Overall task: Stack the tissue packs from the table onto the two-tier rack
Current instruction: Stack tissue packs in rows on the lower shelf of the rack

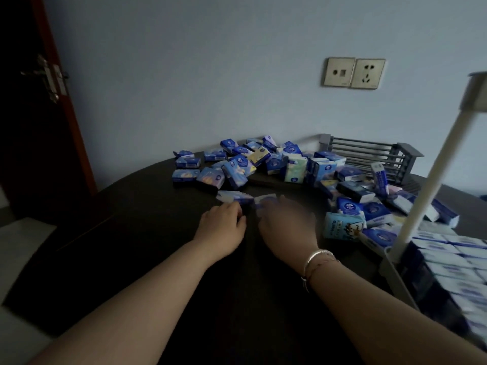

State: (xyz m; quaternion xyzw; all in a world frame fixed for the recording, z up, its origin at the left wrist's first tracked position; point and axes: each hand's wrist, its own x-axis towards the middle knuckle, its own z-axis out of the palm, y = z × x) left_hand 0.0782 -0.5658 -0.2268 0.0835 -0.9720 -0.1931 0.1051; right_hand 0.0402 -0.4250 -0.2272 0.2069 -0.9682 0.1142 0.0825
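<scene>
2 hands (222,219) (286,223), 2 blurred packs (234,197) (266,200) at fingertips.

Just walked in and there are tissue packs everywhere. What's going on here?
A person is moving tissue packs from the dark table onto a rack at the right, whose lower tier already holds rows of packs. Both hands are reaching for two loose packs: the left hand at one pack, the right hand at another. Motion blur hides either grip. A large pile remains.
</scene>
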